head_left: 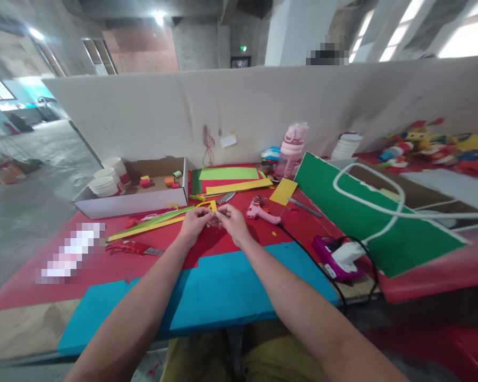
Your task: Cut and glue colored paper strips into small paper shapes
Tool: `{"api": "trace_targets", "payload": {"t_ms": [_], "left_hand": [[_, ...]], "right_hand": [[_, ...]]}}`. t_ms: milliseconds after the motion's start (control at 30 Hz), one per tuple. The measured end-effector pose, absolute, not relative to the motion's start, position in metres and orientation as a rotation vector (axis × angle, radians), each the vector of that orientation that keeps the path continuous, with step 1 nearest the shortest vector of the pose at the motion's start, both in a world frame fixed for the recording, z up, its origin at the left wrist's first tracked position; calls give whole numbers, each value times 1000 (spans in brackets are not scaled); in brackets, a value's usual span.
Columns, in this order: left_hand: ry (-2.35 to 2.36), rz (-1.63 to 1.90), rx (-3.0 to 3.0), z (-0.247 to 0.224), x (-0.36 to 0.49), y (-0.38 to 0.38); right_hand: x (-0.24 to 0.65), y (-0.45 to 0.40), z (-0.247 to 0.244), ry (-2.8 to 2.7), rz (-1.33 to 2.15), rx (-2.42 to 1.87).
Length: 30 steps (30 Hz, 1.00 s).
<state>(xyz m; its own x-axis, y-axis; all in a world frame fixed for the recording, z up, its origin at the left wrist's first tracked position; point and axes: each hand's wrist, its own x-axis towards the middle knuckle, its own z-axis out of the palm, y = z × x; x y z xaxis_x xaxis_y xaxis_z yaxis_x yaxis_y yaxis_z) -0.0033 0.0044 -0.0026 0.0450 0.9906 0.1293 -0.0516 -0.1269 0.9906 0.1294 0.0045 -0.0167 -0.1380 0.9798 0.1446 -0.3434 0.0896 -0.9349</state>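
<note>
Above the red table cover, my left hand (195, 222) and my right hand (231, 218) meet, fingertips pinched together on a small yellow strip (213, 205). Its lower end is hidden by my fingers. To the left lie long yellow and green strips (151, 227) and a red-handled utility knife (133, 248). Just beyond my hands are scissors (227, 197). A pink hot glue gun (263, 212) rests to the right of my right hand, its black cord running toward the table's front edge.
An open cardboard box (135, 200) with small coloured rolls and white paper cups (103, 184) stands at the left. Blue sheets (255, 281) line the front edge. At the right are a green board (366, 217), a purple power strip (334, 260) and a pink bottle (292, 151).
</note>
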Motion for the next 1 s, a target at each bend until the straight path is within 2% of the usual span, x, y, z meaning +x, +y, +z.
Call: {"api": "trace_targets", "payload": {"t_ms": [600,1000], "left_hand": [[1103,1246,1237,-2,-6,1],[1192,1116,1298,-6,-9,1]], "right_hand": [[135,4,-20,-1240,1315,-848],[139,4,-20,-1179,1433,-896]]}}
